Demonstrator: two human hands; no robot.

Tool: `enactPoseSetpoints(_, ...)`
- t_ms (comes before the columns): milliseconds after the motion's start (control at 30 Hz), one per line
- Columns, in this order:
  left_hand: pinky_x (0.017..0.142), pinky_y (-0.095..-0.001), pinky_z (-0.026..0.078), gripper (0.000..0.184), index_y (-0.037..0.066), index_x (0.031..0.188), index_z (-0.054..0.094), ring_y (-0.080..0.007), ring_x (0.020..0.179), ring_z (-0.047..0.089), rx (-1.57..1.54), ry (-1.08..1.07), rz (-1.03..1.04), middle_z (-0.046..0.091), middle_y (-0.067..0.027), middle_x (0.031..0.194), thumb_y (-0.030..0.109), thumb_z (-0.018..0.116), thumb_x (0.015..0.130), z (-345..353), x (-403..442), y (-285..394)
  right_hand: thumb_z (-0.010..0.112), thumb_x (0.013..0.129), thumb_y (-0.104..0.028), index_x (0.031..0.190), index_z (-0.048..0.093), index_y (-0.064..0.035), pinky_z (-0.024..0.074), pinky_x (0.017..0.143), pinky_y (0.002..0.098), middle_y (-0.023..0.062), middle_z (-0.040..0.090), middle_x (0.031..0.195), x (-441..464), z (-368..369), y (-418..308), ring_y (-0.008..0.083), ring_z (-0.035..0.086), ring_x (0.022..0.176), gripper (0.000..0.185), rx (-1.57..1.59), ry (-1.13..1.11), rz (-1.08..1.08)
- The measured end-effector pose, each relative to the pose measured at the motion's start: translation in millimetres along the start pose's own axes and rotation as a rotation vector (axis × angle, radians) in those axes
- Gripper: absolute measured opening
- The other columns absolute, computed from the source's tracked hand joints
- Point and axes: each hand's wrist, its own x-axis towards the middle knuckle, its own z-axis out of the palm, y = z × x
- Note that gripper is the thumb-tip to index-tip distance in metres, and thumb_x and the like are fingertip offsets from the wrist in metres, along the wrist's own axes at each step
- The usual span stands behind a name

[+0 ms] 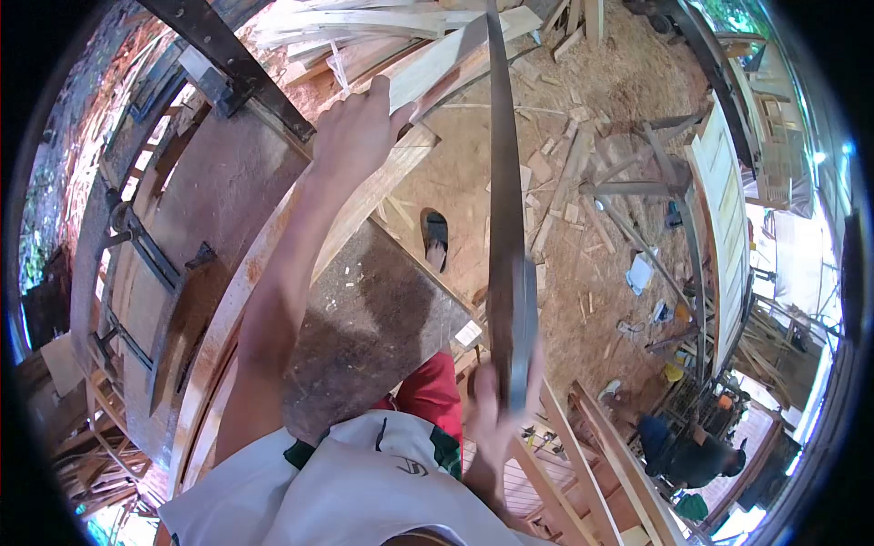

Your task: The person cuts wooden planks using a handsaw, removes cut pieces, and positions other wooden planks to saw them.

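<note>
My right hand (496, 414) is wrapped around the handle of a hand saw. The long dark blade (506, 182) rises upright through the middle of the view, its tip at the top edge. My left hand (355, 136) grips a pale wooden board (446, 68) with fingers curled over it and thumb on the near side. Just below that hand, the cut end of a long plank (387, 182) shows; it runs back under my left forearm. The saw blade stands to the right of the plank's end, and from this angle I cannot tell whether it touches any wood.
A dark worktop (364, 309) lies in front of me. Wood offcuts (569, 196) and sawdust cover the floor. A pale panel (724, 227) stands on edge at the right. Lower right, another person (696, 455) is near long timbers (628, 460). Bent frames (137, 246) stand left.
</note>
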Motion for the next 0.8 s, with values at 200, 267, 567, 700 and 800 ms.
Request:
enactPoseSetpoints(200,0.074,-0.0545,0.055,0.053,-0.002,0.12,0.057,-0.0436,0.085,0.071,0.007,0.041,0.01,0.071,-0.0264,0.087,0.048,0.057,0.101,5,1,-4,0.059,0.099,-0.01,0.145,0.048,0.0056,0.049,0.092,0.0333,0.0157,0.067,0.117,211,82,-39,0.0189,0.062,0.103,0.049,0.102,0.019,-0.249)
enactPoseSetpoints(267,0.074,-0.0543,0.055,0.053,-0.002,0.12,0.057,-0.0437,0.085,0.071,0.015,0.029,0.013,0.072,-0.026,0.086,0.048,0.058,0.101,5,-4,-5,0.06,0.098,-0.01,0.145,0.049,0.0057,0.0491,0.091,0.0336,0.0146,0.068,0.113,194,75,-28,0.0186,0.061,0.101,0.05,0.057,0.048,-0.265)
enactPoseSetpoints(567,0.074,-0.0543,0.056,0.056,-0.001,0.127,0.056,-0.0435,0.085,0.071,0.012,0.009,-0.008,0.071,-0.0256,0.085,0.049,0.058,0.101,2,0,-1,0.058,0.089,0.006,0.153,0.035,0.0064,0.0416,0.111,0.0435,0.0278,0.057,0.14,-13,-2,15,0.0355,0.058,0.13,0.068,0.061,0.004,-0.011)
enactPoseSetpoints(700,0.083,-0.0542,0.056,0.052,-0.002,0.122,0.057,-0.0435,0.091,0.072,-0.009,-0.084,-0.053,0.073,-0.0266,0.093,0.047,0.054,0.103,-8,-1,5,0.058,0.097,-0.005,0.154,0.036,0.0034,0.0462,0.102,0.0362,0.0257,0.061,0.131,165,83,-4,0.0305,0.062,0.116,0.062,0.027,0.077,-0.287)
enactPoseSetpoints(800,0.08,-0.0539,0.056,0.054,-0.001,0.125,0.057,-0.0429,0.089,0.072,-0.009,-0.072,-0.048,0.073,-0.0265,0.09,0.048,0.056,0.103,-5,3,1,0.057,0.098,-0.01,0.152,0.038,0.0041,0.0466,0.099,0.037,0.0275,0.061,0.127,216,87,-39,0.0301,0.062,0.111,0.059,0.068,-0.045,-0.164)
